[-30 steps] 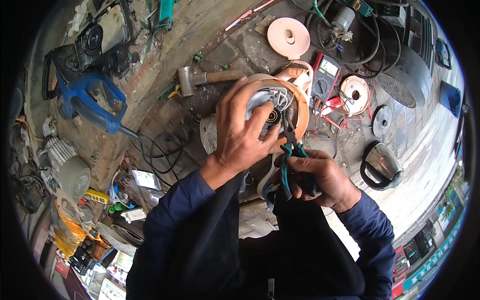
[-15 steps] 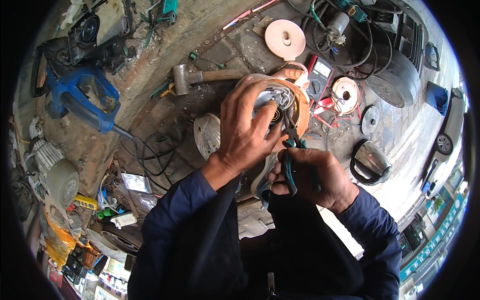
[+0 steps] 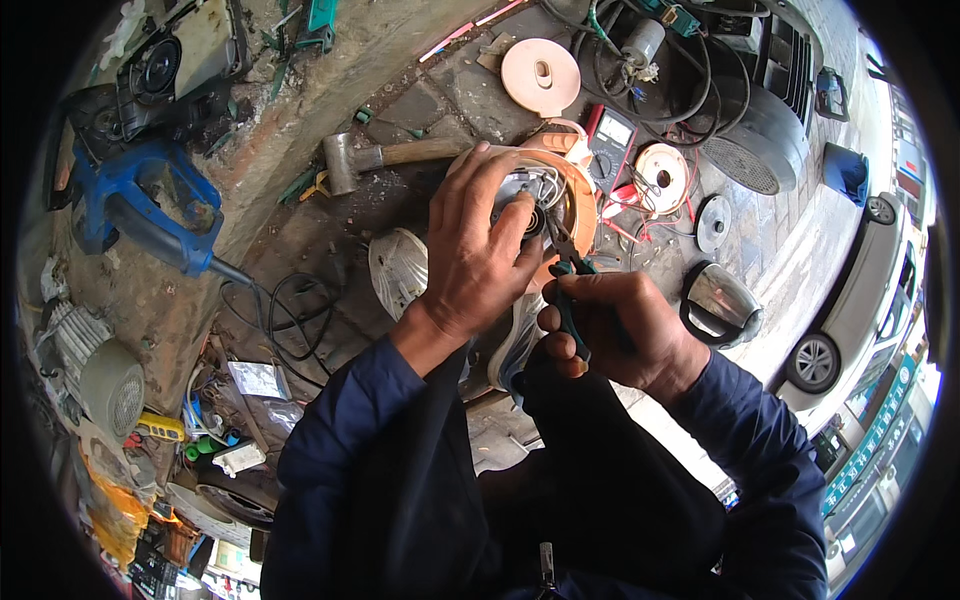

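Observation:
My left hand grips a round orange appliance housing, its thumb and fingers bent over the open top. Inside the housing are a silvery metal part with pale wires and a dark ring-shaped piece, partly covered by the thumb. Pliers with dark green handles are in my right hand, fingers wrapped round the grips. Their jaws reach into the housing's near right side; what lies between the jaws is too small to tell.
A hammer lies beyond my left hand. A pink round lid, a red multimeter, a wire spool and a metal disc lie to the right. A blue power tool rests at left; a car stands far right.
The view has shifted, so most things sit farther left and higher. My right fingers have closed more round the pliers, whose handles look nearer together. My left hand keeps its hold.

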Tool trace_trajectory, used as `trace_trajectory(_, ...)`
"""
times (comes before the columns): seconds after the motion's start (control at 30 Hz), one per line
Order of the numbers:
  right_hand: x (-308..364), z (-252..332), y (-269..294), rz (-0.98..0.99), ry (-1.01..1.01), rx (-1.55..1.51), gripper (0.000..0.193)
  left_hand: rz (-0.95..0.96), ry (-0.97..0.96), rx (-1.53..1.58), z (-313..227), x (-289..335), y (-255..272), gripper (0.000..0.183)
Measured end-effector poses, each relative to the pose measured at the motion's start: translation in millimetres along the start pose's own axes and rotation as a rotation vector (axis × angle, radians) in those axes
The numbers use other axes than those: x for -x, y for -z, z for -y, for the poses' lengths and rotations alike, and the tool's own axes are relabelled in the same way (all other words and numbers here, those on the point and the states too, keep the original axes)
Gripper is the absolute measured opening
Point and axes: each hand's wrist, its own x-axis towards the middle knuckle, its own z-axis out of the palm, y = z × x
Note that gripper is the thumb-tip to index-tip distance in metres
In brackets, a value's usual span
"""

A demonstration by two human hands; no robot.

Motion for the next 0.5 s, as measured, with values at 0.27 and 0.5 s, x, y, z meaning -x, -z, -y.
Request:
trace_trajectory(0.27, 3.1, 13.1, -7.5, -0.058, -0.050, 0.064, 0.023, -0.036, -0.010, 0.002, -1.5, -0.9, -3.4, 0.043)
trace_trajectory(0.5, 3.9, 7.0, -20.1, 0.012, -0.003, -0.185, 0.030, -0.021, -0.019, -0.022, 2.1, -0.7, -0.1, 0.036)
